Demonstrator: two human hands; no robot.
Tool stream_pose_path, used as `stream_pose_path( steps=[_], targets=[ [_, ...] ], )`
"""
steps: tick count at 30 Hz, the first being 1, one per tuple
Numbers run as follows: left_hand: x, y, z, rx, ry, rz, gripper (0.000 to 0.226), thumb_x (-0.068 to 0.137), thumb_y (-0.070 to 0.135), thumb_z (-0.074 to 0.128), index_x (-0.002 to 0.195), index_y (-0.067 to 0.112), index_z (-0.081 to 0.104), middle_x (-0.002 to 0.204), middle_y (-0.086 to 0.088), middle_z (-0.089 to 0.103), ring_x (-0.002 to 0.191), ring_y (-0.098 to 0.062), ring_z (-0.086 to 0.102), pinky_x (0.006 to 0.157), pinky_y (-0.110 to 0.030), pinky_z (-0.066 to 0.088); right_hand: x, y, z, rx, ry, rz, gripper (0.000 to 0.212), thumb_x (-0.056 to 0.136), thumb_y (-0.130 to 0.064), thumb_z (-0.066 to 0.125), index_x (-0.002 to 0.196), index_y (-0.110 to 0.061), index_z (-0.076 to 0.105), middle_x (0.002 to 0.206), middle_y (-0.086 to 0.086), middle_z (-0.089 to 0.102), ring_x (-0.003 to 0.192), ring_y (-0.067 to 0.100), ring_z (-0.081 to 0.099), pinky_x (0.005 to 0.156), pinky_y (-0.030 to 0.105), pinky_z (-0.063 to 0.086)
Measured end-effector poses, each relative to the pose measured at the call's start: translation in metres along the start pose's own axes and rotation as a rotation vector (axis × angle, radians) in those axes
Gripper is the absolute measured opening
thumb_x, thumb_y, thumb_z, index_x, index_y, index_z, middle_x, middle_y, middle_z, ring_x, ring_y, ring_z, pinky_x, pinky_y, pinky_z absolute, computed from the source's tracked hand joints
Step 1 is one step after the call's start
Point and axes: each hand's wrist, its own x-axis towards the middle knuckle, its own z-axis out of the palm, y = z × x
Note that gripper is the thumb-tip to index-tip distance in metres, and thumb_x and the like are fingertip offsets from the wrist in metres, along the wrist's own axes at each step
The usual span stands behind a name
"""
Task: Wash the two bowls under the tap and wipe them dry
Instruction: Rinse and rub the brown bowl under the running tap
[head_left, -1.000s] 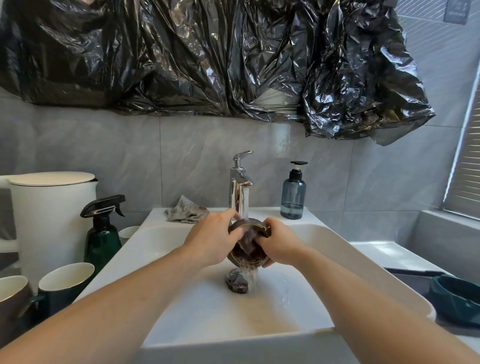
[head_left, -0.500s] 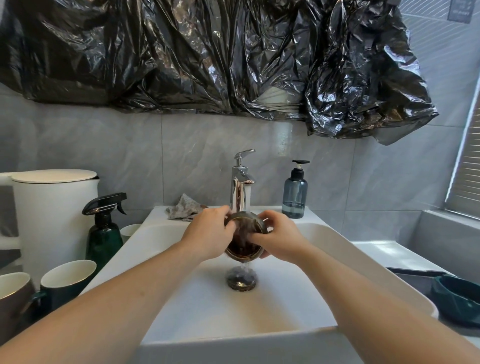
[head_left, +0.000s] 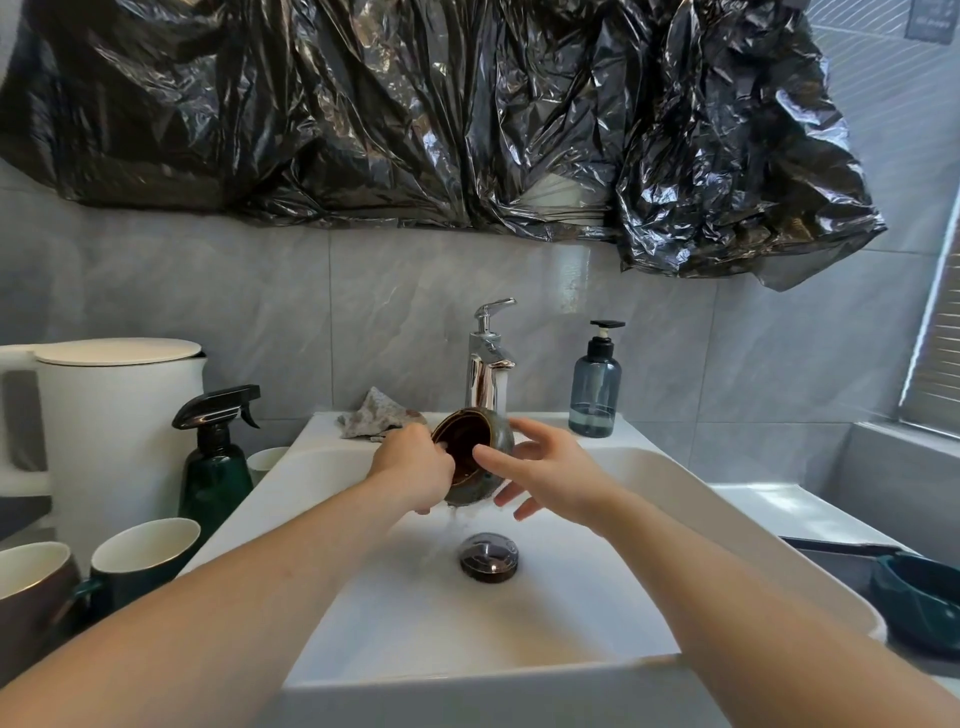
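The task looks to be in its first half: one brown-glazed bowl (head_left: 470, 457) is under the running chrome tap (head_left: 488, 371), tipped on its side with the dark opening turned toward the left and slightly toward the camera, held over the white basin (head_left: 649, 519) just above and behind the drain plug (head_left: 488, 558). Water streams from the spout onto its outer wall and drips off the bottom edge. The left hand (head_left: 415, 470) grips the bowl at its rim, fingers curled around the near-left edge, with the thumb seemingly inside, though that is partly hidden. The right hand (head_left: 545, 475) is spread, its fingers straight and fanned; whether its far fingers touch the bowl's right side or hover just beside it cannot be told from this view. So the rinsing of this bowl is under way and not visibly finished, and it is wet. A dark teal bowl (head_left: 919, 597) sits well apart on the counter at the far right; it is probably the second bowl, and I cannot tell whether it has been washed. A crumpled grey cloth (head_left: 371, 418) lies on the basin's back ledge left of the tap, apparently unused for now, so in my judgement both wipings remain.
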Motion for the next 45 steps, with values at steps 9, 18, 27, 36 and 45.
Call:
stream_pose_path(
  steps=[9, 18, 27, 36, 45],
  targets=[
    [-0.004, 0.000, -0.004, -0.286, -0.135, -0.185, 0.032, 0.096, 0.008, 0.041, 0.122, 0.003, 0.059, 0.083, -0.016, 0.071, 0.054, -0.021, 0.060, 0.043, -0.025, 0.049, -0.004, -0.002, 0.000, -0.048, 0.009, -0.005, 0.095, 0.082, -0.037, 0.088, 0.160, -0.024, 0.035, 0.108, -0.003, 0.077, 0.080, 0.021, 0.079, 0.064, 0.035, 0.063],
    [-0.011, 0.003, -0.004, -0.398, -0.264, -0.205, 0.033, 0.104, 0.024, 0.040, 0.117, 0.006, 0.064, 0.068, -0.007, 0.078, 0.042, -0.011, 0.050, 0.044, -0.018, 0.047, 0.004, 0.005, -0.003, -0.032, 0.052, 0.038, 0.059, 0.106, -0.046, 0.052, 0.160, -0.028, 0.035, 0.124, 0.006, 0.065, 0.076, 0.025, 0.077, 0.057, 0.034, 0.060],
    [-0.015, 0.002, -0.004, -0.456, -0.347, -0.153, 0.038, 0.104, 0.034, 0.048, 0.116, 0.003, 0.065, 0.074, -0.009, 0.079, 0.051, -0.017, 0.055, 0.054, -0.026, 0.054, 0.005, 0.009, -0.004, -0.098, 0.008, 0.172, 0.049, 0.111, -0.049, 0.029, 0.154, -0.026, 0.037, 0.135, 0.011, 0.056, 0.074, 0.022, 0.075, 0.055, 0.029, 0.057],
    [-0.015, 0.004, -0.001, -0.355, -0.274, 0.040, 0.030, 0.107, 0.034, 0.047, 0.113, 0.012, 0.066, 0.078, -0.011, 0.078, 0.059, -0.023, 0.065, 0.059, -0.035, 0.062, 0.002, 0.007, -0.003, -0.151, 0.006, 0.251, 0.050, 0.106, -0.049, 0.048, 0.147, -0.024, 0.034, 0.118, 0.004, 0.058, 0.083, 0.024, 0.075, 0.065, 0.031, 0.059],
    [-0.014, -0.001, 0.001, -0.080, -0.092, 0.346, 0.034, 0.103, 0.040, 0.050, 0.137, 0.036, 0.058, 0.080, 0.006, 0.077, 0.062, -0.009, 0.068, 0.067, -0.036, 0.061, 0.009, 0.015, -0.008, -0.300, 0.060, 0.277, 0.039, 0.101, -0.021, 0.053, 0.138, -0.016, 0.040, 0.113, 0.010, 0.063, 0.069, 0.018, 0.067, 0.056, 0.027, 0.053]
  ],
)
